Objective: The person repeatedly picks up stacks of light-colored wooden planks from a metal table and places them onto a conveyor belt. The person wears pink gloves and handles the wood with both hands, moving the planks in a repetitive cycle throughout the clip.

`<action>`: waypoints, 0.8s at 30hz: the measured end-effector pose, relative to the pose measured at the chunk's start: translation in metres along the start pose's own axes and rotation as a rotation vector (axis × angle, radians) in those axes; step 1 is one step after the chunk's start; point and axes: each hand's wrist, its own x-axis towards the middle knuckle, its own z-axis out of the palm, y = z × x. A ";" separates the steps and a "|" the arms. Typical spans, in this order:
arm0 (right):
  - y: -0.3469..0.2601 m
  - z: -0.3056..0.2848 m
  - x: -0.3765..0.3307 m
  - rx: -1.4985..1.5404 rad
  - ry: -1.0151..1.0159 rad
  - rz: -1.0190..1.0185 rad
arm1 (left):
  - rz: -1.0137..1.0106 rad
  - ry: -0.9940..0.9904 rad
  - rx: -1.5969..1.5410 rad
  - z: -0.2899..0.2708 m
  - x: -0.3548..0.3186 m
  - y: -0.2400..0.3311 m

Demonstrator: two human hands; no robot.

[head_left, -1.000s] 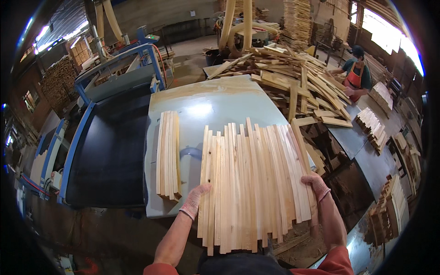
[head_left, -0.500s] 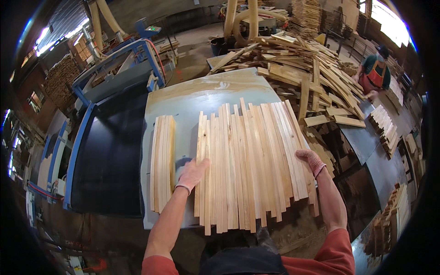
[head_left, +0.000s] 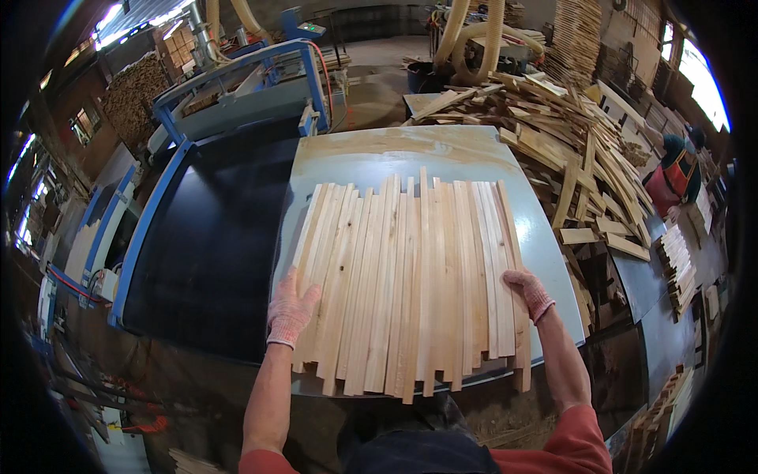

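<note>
Left grip and right grip clasp wooden strips from opposite sides.

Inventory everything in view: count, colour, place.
Strips: many, pale wood, centre
Table: one, pale blue-grey, below strips
Belt: one, black, left of table
Frame: one, blue, across belt's far end
Hoses: several, beige, at back
Bin: one, black, beside hoses
Boards: many, light brown, heaped right of table
Stacks: several, brown, at back
Co-worker: one, green top, red apron, far right
Sleeves: two, red, lower edge
Left hand: one, pinkish glove, strips' left edge
Right hand: one, pinkish glove, strips' right edge
</note>
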 end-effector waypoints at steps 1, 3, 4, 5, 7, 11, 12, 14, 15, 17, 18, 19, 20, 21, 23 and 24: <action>0.007 0.015 0.006 0.010 -0.002 -0.012 | -0.024 0.009 -0.021 -0.010 0.004 -0.007; 0.025 0.043 0.020 0.024 -0.005 -0.033 | -0.076 0.022 -0.066 -0.033 0.013 -0.030; 0.025 0.076 0.020 0.002 -0.031 -0.030 | -0.044 0.076 -0.033 -0.040 0.022 -0.064; 0.032 0.106 0.023 -0.001 -0.036 -0.021 | -0.016 0.111 -0.031 -0.049 0.029 -0.099; 0.045 0.166 0.029 -0.008 -0.040 -0.013 | -0.017 0.129 0.011 -0.077 0.049 -0.153; 0.069 0.290 0.035 0.049 -0.068 -0.014 | -0.031 0.168 -0.021 -0.128 0.083 -0.266; 0.076 0.324 0.033 0.060 -0.091 0.008 | -0.031 0.168 -0.019 -0.147 0.092 -0.290; 0.090 0.398 0.034 0.057 -0.123 0.011 | -0.044 0.175 -0.004 -0.182 0.109 -0.351; 0.095 0.436 0.033 0.050 -0.141 0.012 | -0.054 0.181 0.000 -0.202 0.114 -0.373; 0.106 0.507 0.025 0.014 -0.119 -0.007 | -0.137 0.018 -0.014 -0.248 0.135 -0.417; 0.112 0.540 0.022 0.005 -0.124 -0.019 | -0.181 -0.058 -0.018 -0.276 0.144 -0.435; 0.123 0.574 0.023 -0.001 -0.151 -0.021 | -0.168 -0.007 0.046 -0.291 0.149 -0.462; 0.133 0.597 0.028 -0.041 -0.146 0.003 | -0.157 0.041 0.111 -0.298 0.156 -0.488; 0.145 0.620 0.032 -0.021 -0.148 0.017 | -0.149 0.091 0.182 -0.310 0.159 -0.507; 0.165 0.658 0.038 0.006 -0.112 0.030 | -0.165 0.097 0.203 -0.334 0.174 -0.532; 0.167 0.692 0.028 -0.003 -0.089 0.049 | -0.145 0.144 0.272 -0.341 0.182 -0.554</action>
